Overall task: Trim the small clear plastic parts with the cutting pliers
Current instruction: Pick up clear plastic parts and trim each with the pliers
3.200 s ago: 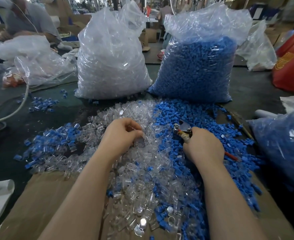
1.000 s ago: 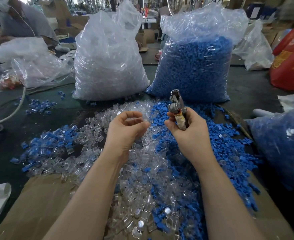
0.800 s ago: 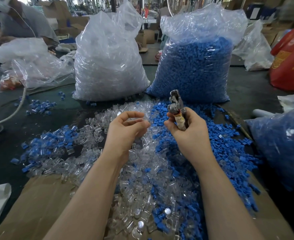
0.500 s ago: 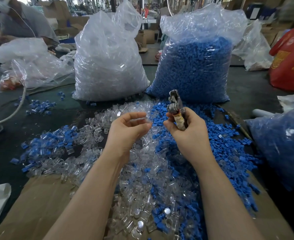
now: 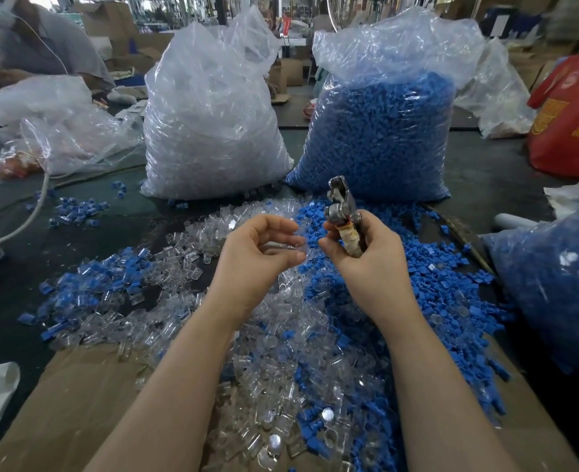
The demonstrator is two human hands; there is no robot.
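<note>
A heap of small clear plastic parts [image 5: 264, 352] covers the table in front of me, mixed with blue parts [image 5: 434, 294] on its right side. My left hand [image 5: 257, 257] is raised over the heap and pinches one clear part [image 5: 296, 241] between thumb and fingertips. My right hand [image 5: 366, 257] grips the wrapped handle of the metal cutting pliers [image 5: 341, 206], whose jaws point up and away. The clear part sits just left of my right thumb, below the jaws.
A big bag of clear parts [image 5: 209, 124] and a big bag of blue parts [image 5: 380, 131] stand behind the heap. Another blue-filled bag [image 5: 554, 284] lies at right, a red bag [image 5: 574, 120] far right. Cardboard [image 5: 66, 396] lies under the near edge. A person sits at far left.
Both hands rose from the heap. The pliers turned jaws-up in my right hand, and my left hand carried a clear part up and rightward, close to my right thumb.
</note>
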